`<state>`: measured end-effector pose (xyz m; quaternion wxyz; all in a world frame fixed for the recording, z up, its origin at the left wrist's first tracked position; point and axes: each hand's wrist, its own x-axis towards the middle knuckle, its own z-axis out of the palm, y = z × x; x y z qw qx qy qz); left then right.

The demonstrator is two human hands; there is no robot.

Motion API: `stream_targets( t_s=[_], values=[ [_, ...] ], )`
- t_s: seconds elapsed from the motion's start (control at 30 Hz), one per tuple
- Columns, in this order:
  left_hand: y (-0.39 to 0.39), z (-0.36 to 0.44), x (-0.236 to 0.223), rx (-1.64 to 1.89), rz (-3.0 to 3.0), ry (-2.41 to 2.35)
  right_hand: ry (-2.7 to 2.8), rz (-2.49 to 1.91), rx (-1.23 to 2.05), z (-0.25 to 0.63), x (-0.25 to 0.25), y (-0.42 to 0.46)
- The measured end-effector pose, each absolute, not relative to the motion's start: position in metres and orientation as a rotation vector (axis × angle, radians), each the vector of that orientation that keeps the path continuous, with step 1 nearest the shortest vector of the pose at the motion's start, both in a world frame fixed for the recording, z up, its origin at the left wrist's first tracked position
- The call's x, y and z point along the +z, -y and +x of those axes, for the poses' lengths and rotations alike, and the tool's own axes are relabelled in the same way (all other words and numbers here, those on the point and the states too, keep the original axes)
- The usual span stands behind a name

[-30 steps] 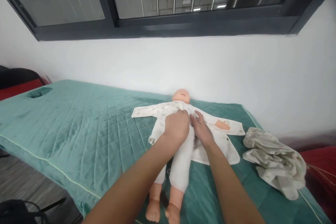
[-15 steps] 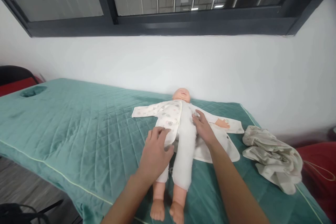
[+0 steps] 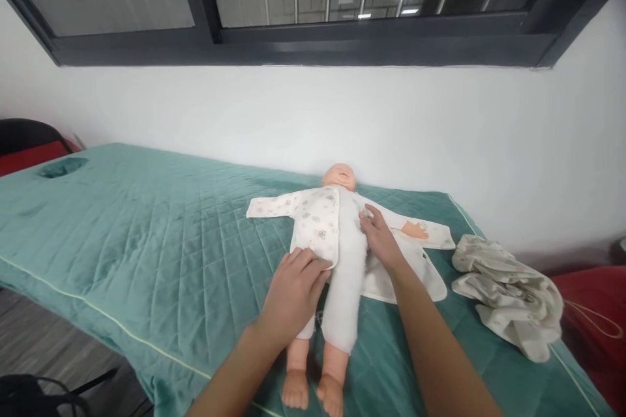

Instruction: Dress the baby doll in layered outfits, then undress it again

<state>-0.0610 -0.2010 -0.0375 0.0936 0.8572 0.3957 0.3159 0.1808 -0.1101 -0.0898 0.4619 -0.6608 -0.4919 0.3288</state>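
A baby doll with a white fuzzy body lies on its back, its head toward the wall. A white printed baby shirt is spread under and over it. One front panel covers the doll's chest; the other lies folded out on the right. My left hand is closed on the lower edge of the covering panel, thumb and fingers together. My right hand rests against the doll's side with its fingers apart, bent lightly. The doll's hand shows on the right sleeve.
A green quilted cover lies over the bed. A crumpled pale printed cloth lies at the right edge, by a red chair. Behind are a white wall and a dark window frame.
My left hand has closed on the shirt's lower edge and drawn it slightly to the right, flatter over the doll's belly. My right hand has stayed in place.
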Motion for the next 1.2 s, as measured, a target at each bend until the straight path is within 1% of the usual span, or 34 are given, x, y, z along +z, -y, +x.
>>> stream_targets(
  t_s=[0.1,0.17,0.3,0.47,0.83,0.93,1.0,1.1,1.2],
  values=[
    [0.201,-0.076,-0.049,1.127,2.336,-1.249,1.212,-1.636,0.809,0.181,-0.087,0.111],
    [0.199,-0.086,-0.058,1.187,2.15,-1.361,1.216,-1.644,0.824,0.181,-0.085,0.113],
    [0.187,-0.093,-0.071,1.029,1.947,-1.476,1.216,-1.633,0.823,0.18,-0.083,0.114],
    [0.178,-0.089,-0.075,0.842,1.93,-1.648,1.234,-1.637,0.815,0.18,-0.081,0.114],
    [0.198,-0.099,-0.077,0.89,1.841,-1.657,1.337,-1.631,0.793,0.19,-0.071,0.12],
    [0.199,-0.101,-0.072,0.937,1.839,-1.641,1.429,-1.714,0.764,0.218,-0.061,0.129],
    [0.198,-0.103,-0.065,1.031,1.917,-1.647,1.462,-1.835,0.733,0.243,-0.055,0.135],
    [0.187,-0.096,-0.041,1.22,2.022,-1.639,1.455,-2.116,0.604,0.275,-0.054,0.141],
    [0.164,-0.064,-0.01,1.336,2.111,-1.548,1.403,-2.347,0.48,0.288,-0.063,0.142]
  ],
)
